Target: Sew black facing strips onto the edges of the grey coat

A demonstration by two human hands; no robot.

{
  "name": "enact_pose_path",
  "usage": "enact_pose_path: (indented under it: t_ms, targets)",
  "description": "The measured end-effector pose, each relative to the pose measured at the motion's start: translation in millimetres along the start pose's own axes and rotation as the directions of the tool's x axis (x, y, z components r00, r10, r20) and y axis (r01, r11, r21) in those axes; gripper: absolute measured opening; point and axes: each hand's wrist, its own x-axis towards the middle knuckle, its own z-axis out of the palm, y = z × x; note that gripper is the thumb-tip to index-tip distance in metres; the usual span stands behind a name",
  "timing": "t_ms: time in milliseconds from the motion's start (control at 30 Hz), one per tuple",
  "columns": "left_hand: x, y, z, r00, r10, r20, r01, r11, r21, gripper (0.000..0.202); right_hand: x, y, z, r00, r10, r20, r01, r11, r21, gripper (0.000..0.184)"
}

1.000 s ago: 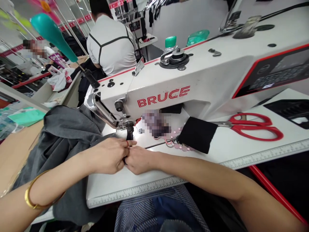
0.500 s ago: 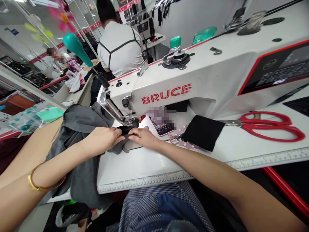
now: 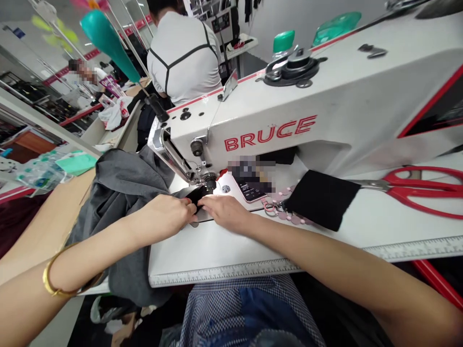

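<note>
At the sewing machine (image 3: pixel 249 120), my left hand (image 3: pixel 173 213) is closed, its fingertips pinching the edge of the dark cloth just in front of the needle area. My right hand (image 3: pixel 227 213) meets it from the other side, its bent fingers pressed together on the same cloth, close to the presser foot. The grey fabric (image 3: pixel 126 180) spreads in folds left of the machine head and drapes over the table's front edge. A black piece (image 3: pixel 197 194) shows between the hands under the needle. My fingers hide most of the gripped edge.
Right of my hands lie a phone (image 3: pixel 249 185), a pink bead strap (image 3: pixel 294 219), a black cloth square (image 3: pixel 323 198) and red-handled scissors (image 3: pixel 423 190). A ruler strip (image 3: pixel 231 271) lines the table edge. A teal-handled screwdriver (image 3: pixel 108 43) stands by the machine head. A person (image 3: pixel 188 58) sits beyond.
My view has moved nearer to the machine. The grey flap that hung below my fingertips is now mostly out of sight, and my left hand has turned knuckles-up over the cloth.
</note>
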Motion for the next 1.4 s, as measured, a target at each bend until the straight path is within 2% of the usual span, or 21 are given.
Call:
enact_pose_path:
  t_ms: [100,167,267,333,433,533,667,800,933,1033,1167,1300,1400]
  targets:
    - [4,3,6.1,0.999,0.032,-0.007,-0.032,0.999,0.036,0.023,-3,-3,3,0.998,-0.043,0.039,0.049,0.984,-0.169,0.023]
    - [6,5,10.2,0.991,0.116,-0.062,-0.116,0.993,0.007,0.022,-6,-6,6,0.995,-0.08,0.054,0.09,0.974,-0.206,0.019]
    - [9,5,15.7,0.959,0.237,-0.153,-0.255,0.96,-0.112,0.024,-11,-13,12,0.988,-0.138,0.068,0.146,0.981,-0.125,0.014]
    - [12,0,20.5,0.948,0.262,-0.18,-0.298,0.93,-0.213,0.023,-14,-17,16,0.994,-0.083,0.064,0.086,0.995,-0.042,0.016]
    - [18,-9,33.0,0.948,0.237,-0.211,-0.293,0.909,-0.295,0.015,-16,-21,20,0.996,0.022,0.084,-0.023,1.0,0.004,0.019]
    - [21,-16,52.0,0.946,0.177,-0.271,-0.242,0.943,-0.229,0.005,-18,-23,21,0.992,0.013,0.124,-0.015,1.0,0.014,0.019]
    - [22,-19,75.4,0.902,0.12,-0.414,-0.178,0.979,-0.103,0.017,-18,-22,22,0.991,0.012,0.134,-0.015,1.0,0.019,0.018]
    - [26,-24,86.0,0.861,0.114,-0.496,-0.174,0.982,-0.077,0.023,-14,-18,22,0.991,0.034,0.128,-0.036,0.999,0.02,0.019]
    - [35,-30,87.7,0.848,0.091,-0.522,-0.154,0.985,-0.077,0.022,-6,-10,16,0.99,0.095,0.103,-0.097,0.995,0.011,0.015]
    - [43,-33,88.7,0.836,0.044,-0.547,-0.096,0.993,-0.068,0.021,3,-6,10,0.983,0.154,0.103,-0.154,0.988,-0.004,0.015]
    - [51,-49,85.7,0.858,0.012,-0.514,-0.049,0.997,-0.06,0.018,12,-2,3,0.96,0.255,0.116,-0.248,0.966,-0.069,0.018]
    - [42,-64,64.0,0.867,0.113,-0.486,-0.091,0.993,0.069,0.013,14,2,2,0.954,0.282,0.103,-0.271,0.957,-0.108,0.024]
    - [23,-41,40.7,0.895,0.153,-0.418,-0.117,0.987,0.11,0.016,9,0,5,0.973,0.214,0.088,-0.208,0.975,-0.075,0.025]
